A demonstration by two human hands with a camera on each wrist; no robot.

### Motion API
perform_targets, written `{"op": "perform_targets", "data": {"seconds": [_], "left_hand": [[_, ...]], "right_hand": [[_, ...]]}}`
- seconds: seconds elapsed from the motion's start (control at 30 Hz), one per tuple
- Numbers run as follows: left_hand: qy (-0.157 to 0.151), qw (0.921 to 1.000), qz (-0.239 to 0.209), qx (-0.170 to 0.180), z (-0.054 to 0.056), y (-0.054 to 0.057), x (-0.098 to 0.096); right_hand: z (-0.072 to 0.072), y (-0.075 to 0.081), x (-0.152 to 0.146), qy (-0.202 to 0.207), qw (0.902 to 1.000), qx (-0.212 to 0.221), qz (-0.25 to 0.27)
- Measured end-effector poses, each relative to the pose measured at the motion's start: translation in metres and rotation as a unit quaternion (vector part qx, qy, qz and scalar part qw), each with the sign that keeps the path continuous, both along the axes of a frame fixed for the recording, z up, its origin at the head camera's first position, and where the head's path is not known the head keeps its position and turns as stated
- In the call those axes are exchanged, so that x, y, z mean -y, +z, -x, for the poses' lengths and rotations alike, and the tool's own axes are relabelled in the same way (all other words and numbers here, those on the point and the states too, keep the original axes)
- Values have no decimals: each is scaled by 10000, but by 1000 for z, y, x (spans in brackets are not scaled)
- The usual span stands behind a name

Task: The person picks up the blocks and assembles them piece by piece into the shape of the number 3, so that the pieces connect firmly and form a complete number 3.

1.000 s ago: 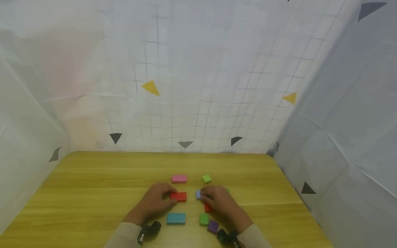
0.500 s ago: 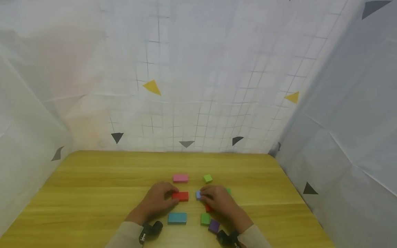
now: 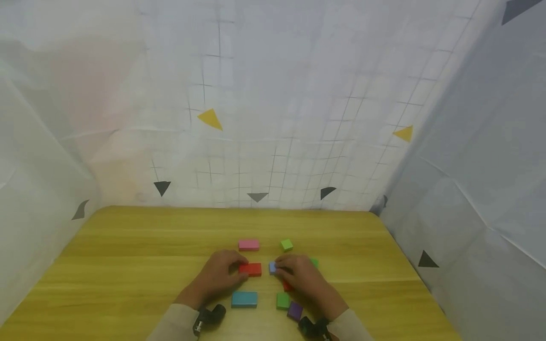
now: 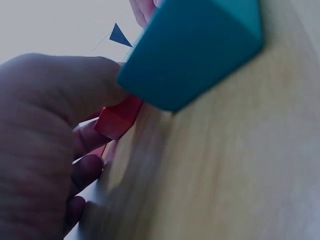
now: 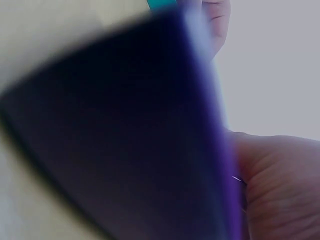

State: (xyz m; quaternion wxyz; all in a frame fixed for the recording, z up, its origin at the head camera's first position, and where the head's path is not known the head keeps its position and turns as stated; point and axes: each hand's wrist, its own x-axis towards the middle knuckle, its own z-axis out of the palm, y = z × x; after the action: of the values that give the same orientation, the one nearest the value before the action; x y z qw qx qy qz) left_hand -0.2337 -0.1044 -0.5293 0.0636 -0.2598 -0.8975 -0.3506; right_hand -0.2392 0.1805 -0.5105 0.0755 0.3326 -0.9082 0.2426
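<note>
On the wooden table my left hand (image 3: 218, 275) pinches the left end of a red block (image 3: 253, 270) between thumb and fingers. In the left wrist view the thumb and fingers straddle that red block (image 4: 117, 120). My right hand (image 3: 304, 275) pinches a small blue block (image 3: 272, 268), which faces the red one across a narrow gap. Beneath the right hand a second red block (image 3: 287, 285) is partly covered. In the right wrist view a blurred purple block (image 5: 115, 130) hides the fingertips and the blue block.
A pink block (image 3: 249, 245) and a lime block (image 3: 286, 245) lie farther back. Closer to me are a teal block (image 3: 244, 300), a green block (image 3: 283, 301) and a purple block (image 3: 295, 311). Another green block (image 3: 314, 263) peeks out behind the right hand. White sheeting (image 3: 273, 118) borders the table.
The red block in my left hand has slid slightly right, narrowing its gap to the blue block. My right hand has barely moved. The head view has shifted a little.
</note>
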Motion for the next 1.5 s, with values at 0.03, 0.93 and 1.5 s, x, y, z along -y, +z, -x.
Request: {"op": "perform_targets", "data": {"seconds": [0.03,0.93,1.5], "left_hand": [[-2,10000,4,4,0,1,0],[10,9990,134,-415,3,1,-9],[54,9988,290,-383,1,5,-11]], "right_hand": [[0,0,0,2,10000,-13,2],[0,-2,5,143,9993,48,349],[-1,-3,7,53,9984,361,438]]}}
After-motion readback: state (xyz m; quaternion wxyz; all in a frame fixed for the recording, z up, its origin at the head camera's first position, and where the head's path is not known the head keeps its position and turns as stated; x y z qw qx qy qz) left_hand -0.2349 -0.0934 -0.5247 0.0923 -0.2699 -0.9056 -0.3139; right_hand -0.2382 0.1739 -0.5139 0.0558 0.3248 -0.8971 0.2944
